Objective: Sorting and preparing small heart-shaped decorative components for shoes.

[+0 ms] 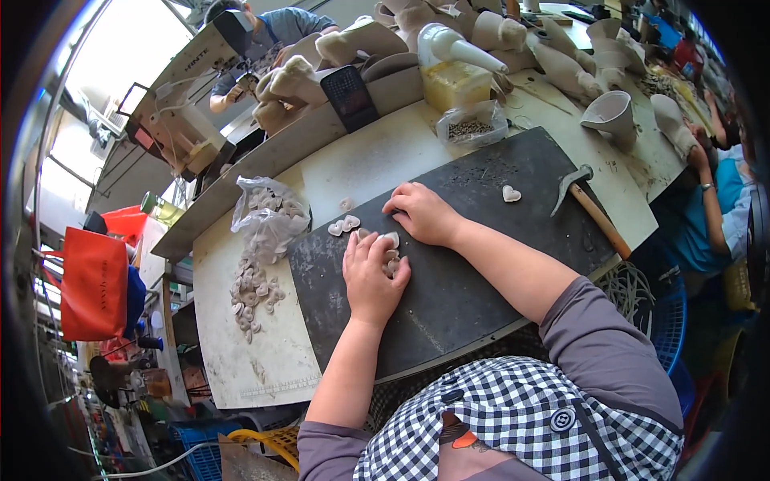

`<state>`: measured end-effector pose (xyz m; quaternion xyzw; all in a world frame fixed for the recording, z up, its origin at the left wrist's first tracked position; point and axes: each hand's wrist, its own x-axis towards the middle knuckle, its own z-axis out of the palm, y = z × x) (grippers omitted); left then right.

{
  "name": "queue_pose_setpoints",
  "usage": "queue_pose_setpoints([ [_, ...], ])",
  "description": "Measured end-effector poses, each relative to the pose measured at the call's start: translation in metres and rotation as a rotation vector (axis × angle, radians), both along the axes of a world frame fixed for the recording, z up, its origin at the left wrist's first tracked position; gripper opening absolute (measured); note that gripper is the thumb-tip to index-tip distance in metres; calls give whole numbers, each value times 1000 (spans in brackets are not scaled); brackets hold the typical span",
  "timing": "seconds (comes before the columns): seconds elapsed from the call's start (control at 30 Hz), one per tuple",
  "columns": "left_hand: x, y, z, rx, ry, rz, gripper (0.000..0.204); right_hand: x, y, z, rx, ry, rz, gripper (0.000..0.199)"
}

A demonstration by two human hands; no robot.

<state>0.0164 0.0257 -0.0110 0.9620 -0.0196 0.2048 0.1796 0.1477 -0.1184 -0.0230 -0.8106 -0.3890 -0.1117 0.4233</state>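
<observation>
On the dark rubber mat (449, 321), my left hand (371, 280) cups its bent fingers and thumb round several small pale heart-shaped pieces (391, 255). Two more heart-shaped pieces (345, 225) lie just beyond its fingertips. My right hand (425, 213) rests on the mat a little farther to the right, with its fingers curled together; whatever they may hold is hidden. A single heart-shaped piece (511, 193) lies apart on the mat's right side. Near the mat's right end rests a hammer (597, 216) with a wooden handle.
Loose beige pieces (250, 297) lie left of the mat, below an open plastic bag (271, 212) of similar pieces. A bag of small metal bits (472, 127), a yellowish block (455, 84) and a phone (349, 96) are at the back. Other people work beyond the table.
</observation>
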Motion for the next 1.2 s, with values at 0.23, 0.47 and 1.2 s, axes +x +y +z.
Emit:
queue_pose_setpoints([
  [0.23, -8, 20, 12, -594, -273, 19, 14, -13, -17, 3, -101, -111, -170, 18],
  [0.47, -10, 39, 5, -653, -301, -5, 12, -39, -58, 36, 7, -241, -376, 13],
  [1.2, -15, -63, 5, -1527, 404, -270, 25, -111, -75, 64, 118, 83, -243, 11],
])
